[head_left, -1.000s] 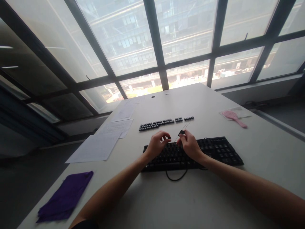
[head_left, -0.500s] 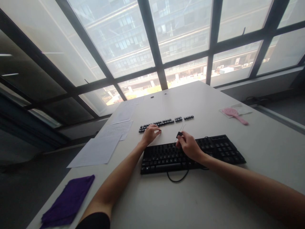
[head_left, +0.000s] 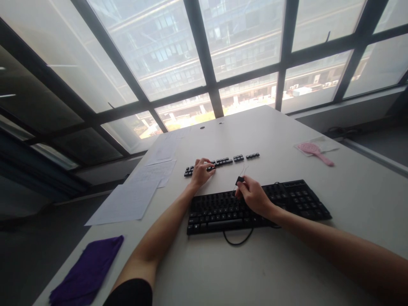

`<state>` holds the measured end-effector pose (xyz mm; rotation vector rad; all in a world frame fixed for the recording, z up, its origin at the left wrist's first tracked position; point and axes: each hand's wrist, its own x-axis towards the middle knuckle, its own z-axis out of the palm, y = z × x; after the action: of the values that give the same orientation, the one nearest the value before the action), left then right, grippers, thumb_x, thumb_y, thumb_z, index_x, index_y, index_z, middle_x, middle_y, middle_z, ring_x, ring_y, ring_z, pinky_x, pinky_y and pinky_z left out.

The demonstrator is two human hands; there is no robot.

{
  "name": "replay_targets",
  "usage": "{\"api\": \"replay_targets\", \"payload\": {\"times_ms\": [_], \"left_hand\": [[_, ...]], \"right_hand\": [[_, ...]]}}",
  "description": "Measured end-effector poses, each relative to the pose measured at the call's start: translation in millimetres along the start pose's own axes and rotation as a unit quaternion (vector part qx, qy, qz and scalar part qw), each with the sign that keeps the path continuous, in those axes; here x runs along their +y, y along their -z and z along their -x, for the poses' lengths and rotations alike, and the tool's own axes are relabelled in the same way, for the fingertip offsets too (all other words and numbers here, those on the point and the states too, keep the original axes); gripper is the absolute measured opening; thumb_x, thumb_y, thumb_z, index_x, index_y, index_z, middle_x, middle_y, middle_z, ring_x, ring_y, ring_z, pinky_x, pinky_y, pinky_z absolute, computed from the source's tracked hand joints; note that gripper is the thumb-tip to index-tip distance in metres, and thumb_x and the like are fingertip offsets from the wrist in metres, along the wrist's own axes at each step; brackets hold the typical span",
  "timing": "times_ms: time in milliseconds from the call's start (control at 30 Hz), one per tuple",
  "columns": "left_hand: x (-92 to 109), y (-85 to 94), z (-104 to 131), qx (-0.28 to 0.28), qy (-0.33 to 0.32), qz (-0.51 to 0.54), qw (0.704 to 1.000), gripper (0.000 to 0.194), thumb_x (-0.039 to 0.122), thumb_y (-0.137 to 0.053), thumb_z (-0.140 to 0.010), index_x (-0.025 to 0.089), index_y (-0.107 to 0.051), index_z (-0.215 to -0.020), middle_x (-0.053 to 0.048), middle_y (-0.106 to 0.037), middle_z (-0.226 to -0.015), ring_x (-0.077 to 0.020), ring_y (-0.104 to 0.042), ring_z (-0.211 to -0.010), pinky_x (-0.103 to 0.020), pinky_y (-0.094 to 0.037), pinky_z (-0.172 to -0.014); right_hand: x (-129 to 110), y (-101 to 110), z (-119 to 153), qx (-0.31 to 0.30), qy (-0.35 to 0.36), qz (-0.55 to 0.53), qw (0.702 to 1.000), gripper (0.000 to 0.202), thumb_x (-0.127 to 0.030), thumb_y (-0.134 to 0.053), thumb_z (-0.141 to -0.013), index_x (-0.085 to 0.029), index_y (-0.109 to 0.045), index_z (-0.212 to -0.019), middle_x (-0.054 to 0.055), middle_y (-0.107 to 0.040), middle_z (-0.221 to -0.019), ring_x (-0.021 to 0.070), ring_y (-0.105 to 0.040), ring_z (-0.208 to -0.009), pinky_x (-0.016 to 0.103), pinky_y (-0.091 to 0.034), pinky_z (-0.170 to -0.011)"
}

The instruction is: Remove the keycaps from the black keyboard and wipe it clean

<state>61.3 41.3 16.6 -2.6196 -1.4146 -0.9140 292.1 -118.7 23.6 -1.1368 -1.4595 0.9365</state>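
My left hand [head_left: 200, 173] is over the left part of a row of loose black keycaps [head_left: 223, 161] on the table. Its thumb and curled fingers close around a keycap [head_left: 210, 168] at the near side of that row. In my right hand [head_left: 252, 194] is a wire keycap puller [head_left: 240, 180] with a black grip, its thin wire loops sticking out above and below. This hand hovers over the middle of a black keyboard [head_left: 219, 212], which has bare key positions in its upper rows. The hand hides part of the keyboard.
Paper sheets [head_left: 124, 204] lie along the left side of the white table [head_left: 204, 263]. A folded purple cloth [head_left: 87, 270] is at the near left. To the right, a pink handheld object [head_left: 314, 152] lies on a clear wrapper. The keyboard's cable [head_left: 237, 243] loops out in front.
My left hand has moved slightly up and away from me, onto the keycap row, and its fingers have parted a little from the thumb. The right hand stays put with the keycap puller.
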Motion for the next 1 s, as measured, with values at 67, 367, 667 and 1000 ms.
{"api": "replay_targets", "payload": {"times_ms": [67, 367, 667, 1000], "left_hand": [[-1.1, -0.8, 0.0, -0.001, 0.002, -0.001, 1.000, 0.009, 0.022, -0.073, -0.080, 0.023, -0.077, -0.088, -0.006, -0.063, -0.108, -0.0257, -0.048, -0.104, -0.041, -0.044, -0.098], [-3.7, -0.5, -0.4, 0.001, 0.013, 0.002, 1.000, 0.009, 0.020, -0.072, -0.080, 0.023, -0.076, -0.087, -0.006, -0.063, -0.106, -0.0255, -0.049, -0.104, -0.041, -0.043, -0.099], [8.2, 20.7, -7.7, 0.004, 0.027, 0.014, 1.000, 0.020, 0.023, -0.076, -0.077, 0.021, -0.074, -0.097, -0.006, -0.065, -0.105, -0.0249, -0.054, -0.105, -0.042, -0.041, -0.101], [130.7, 40.1, 59.2, -0.113, 0.000, 0.131, 0.985, 0.019, 0.013, -0.052, -0.087, 0.020, -0.068, -0.092, -0.005, -0.068, -0.088, -0.0191, -0.061, -0.081, -0.031, -0.049, -0.077]], "right_hand": [[0.0, 0.1, 0.3, 0.000, 0.000, -0.001, 1.000, 0.017, -0.033, -0.047, -0.096, -0.021, -0.051, -0.083, 0.001, -0.068, -0.066, 0.0172, -0.064, -0.058, 0.029, -0.048, -0.060], [-1.5, 0.5, 0.1, -0.004, -0.002, -0.010, 1.000, 0.019, -0.034, -0.048, -0.096, -0.021, -0.051, -0.082, 0.002, -0.068, -0.067, 0.0169, -0.064, -0.058, 0.029, -0.049, -0.061], [3.1, 2.0, -4.0, 0.030, 0.012, -0.051, 0.998, 0.019, -0.035, -0.050, -0.094, -0.021, -0.052, -0.082, 0.002, -0.066, -0.067, 0.0170, -0.061, -0.060, 0.029, -0.048, -0.062], [-2.8, 12.0, -3.9, -0.028, 0.044, 0.061, 0.997, 0.020, -0.025, -0.049, -0.090, -0.020, -0.053, -0.071, -0.002, -0.058, -0.062, 0.0153, -0.053, -0.060, 0.027, -0.040, -0.058]]}}
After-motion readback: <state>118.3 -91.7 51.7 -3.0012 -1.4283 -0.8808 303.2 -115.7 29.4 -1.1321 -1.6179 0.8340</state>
